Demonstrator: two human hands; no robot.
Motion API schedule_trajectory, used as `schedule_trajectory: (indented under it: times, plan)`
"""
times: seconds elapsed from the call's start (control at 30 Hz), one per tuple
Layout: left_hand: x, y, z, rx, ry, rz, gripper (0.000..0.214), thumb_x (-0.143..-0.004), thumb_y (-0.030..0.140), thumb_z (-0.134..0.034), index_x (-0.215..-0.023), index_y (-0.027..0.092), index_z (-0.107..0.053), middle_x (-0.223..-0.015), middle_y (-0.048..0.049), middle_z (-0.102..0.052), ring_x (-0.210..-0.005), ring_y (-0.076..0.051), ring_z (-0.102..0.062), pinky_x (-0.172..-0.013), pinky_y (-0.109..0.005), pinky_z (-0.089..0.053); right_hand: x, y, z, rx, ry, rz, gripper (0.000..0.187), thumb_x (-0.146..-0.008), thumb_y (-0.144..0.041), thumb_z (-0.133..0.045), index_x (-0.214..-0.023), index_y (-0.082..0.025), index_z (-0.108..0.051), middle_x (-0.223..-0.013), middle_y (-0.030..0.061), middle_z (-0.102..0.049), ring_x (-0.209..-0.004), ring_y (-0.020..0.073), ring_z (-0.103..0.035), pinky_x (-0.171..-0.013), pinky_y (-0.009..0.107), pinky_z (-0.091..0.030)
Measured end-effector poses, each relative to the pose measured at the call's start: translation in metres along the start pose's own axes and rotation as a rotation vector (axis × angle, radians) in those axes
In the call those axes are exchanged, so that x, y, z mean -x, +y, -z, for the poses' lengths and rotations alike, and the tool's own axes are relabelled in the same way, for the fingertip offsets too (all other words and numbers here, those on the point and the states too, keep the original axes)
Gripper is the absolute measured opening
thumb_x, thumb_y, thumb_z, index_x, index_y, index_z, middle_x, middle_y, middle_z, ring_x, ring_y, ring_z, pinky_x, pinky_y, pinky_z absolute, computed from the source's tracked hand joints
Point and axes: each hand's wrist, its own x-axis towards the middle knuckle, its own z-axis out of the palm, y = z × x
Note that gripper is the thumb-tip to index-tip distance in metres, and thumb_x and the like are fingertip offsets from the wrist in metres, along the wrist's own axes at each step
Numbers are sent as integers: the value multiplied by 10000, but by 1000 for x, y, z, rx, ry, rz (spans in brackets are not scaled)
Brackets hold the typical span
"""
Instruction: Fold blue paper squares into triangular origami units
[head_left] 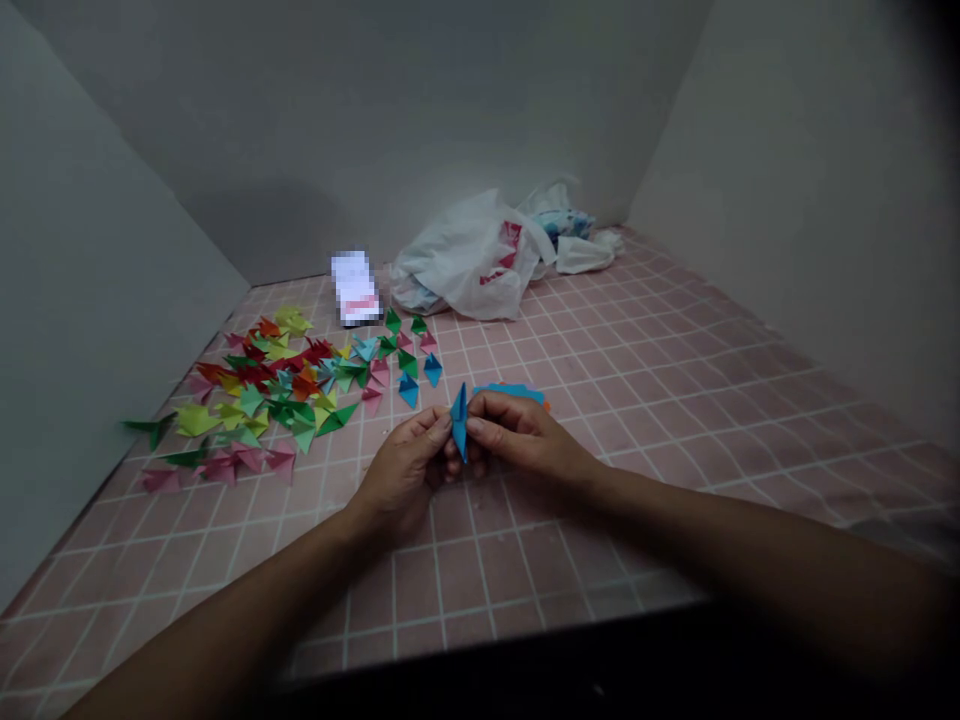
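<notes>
A narrow blue folded origami paper point(460, 425) stands upright between my hands, pointed at top and bottom. My left hand point(405, 460) pinches its left side with thumb and fingers. On the other side, my right hand point(517, 430) grips it the same way, thumb in front. Just behind my right hand lies a stack of blue paper point(514, 391), partly hidden, with a bit of orange at its edge. Small blue folded pieces point(408, 390) rest on the cloth beyond my left hand, near green and pink ones.
Many colourful folded paper pieces point(281, 375) spread over the left of the pink checked tablecloth point(637, 400). Behind them a lit phone point(356, 287) leans. White plastic bags point(472, 255) lie at the back, and pale walls point(420, 110) enclose the table.
</notes>
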Motion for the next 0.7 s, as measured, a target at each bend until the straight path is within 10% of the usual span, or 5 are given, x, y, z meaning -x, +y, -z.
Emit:
schedule_trajectory:
  times: [0.7]
  plan:
    - [8, 10, 1, -667, 135, -423, 134, -907, 288, -624, -837, 176, -647, -834, -17, -589, -796, -162, -543, -741, -278, -432, 0, 0, -1, 128, 47, -11, 254, -960, -374, -598, -808, -176, -554, -722, -12, -583, -617, 107, -565, -605, 263, -465]
